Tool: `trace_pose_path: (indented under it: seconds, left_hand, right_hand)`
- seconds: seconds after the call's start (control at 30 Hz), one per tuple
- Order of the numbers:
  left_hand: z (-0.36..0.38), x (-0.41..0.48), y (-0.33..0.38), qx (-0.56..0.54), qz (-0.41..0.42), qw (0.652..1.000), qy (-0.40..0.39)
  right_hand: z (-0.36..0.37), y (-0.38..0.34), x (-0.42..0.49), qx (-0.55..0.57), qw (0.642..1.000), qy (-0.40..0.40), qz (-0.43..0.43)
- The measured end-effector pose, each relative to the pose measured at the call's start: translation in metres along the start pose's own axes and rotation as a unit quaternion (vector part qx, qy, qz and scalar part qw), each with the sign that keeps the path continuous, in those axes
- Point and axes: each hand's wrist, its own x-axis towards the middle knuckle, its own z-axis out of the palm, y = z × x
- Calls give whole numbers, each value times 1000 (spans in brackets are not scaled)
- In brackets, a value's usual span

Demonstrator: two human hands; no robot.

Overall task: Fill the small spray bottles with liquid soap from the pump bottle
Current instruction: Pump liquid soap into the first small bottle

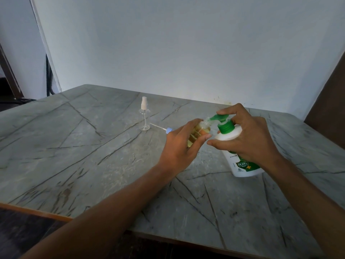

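Pump bottle (pixel 226 136): white, green pump, label reads "99.99%"; other print illegible. On bench (pixel 74 156), near right. Right grip (pixel 248 135) clamped round its shoulder, forefinger on pump head.
Small spray bottle (pixel 198 133), amber-filled: clasped in left grip (pixel 179 146), mouth at the nozzle.
Empty spray bottle (pixel 144 118): upright, far left.
Loose sprayer cap (pixel 169 130) with tube: lying just beside it.

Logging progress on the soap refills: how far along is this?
Done: the blue spray head is off and lies beside the left hand. In hand: that hand holds the small bottle, partly full of yellow soap, under the nozzle of the pump bottle, which the right hand grips at the pump. Left: the second spray bottle behind stands empty, sprayer on.
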Motion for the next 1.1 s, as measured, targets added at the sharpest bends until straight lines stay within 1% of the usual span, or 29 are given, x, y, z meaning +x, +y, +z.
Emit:
trace_pose_path:
  seconds: [0.17, 0.3, 0.43, 0.53, 0.63, 0.77, 0.97, 1.1]
  left_hand:
    - [-1, 2, 3, -3, 0, 1000, 7]
    - [-2, 4, 7, -30, -23, 999, 22]
    - [-1, 3, 6, -53, -33, 998, 18]
    - [0, 4, 6, -71, -42, 996, 25]
    - [1, 5, 3, -100, -58, 993, 31]
    - [3, 3, 1, -132, -93, 987, 19]
    - [4, 2, 1, -154, -100, 983, 2]
    - [4, 2, -1, -166, -118, 979, 9]
  right_hand:
    - [0, -1, -2, -9, 1000, -5, -19]
    - [4, -3, -3, -7, 999, 18, -33]
    - [9, -5, -5, 13, 998, 44, -31]
    - [10, -4, -7, 26, 998, 57, -13]
    - [6, -1, -10, 45, 997, 53, 14]
    - [-3, 6, -18, 85, 994, 43, 48]
    - [-13, 10, -33, 161, 982, 30, 94]
    - [-16, 18, -40, 197, 972, 19, 123]
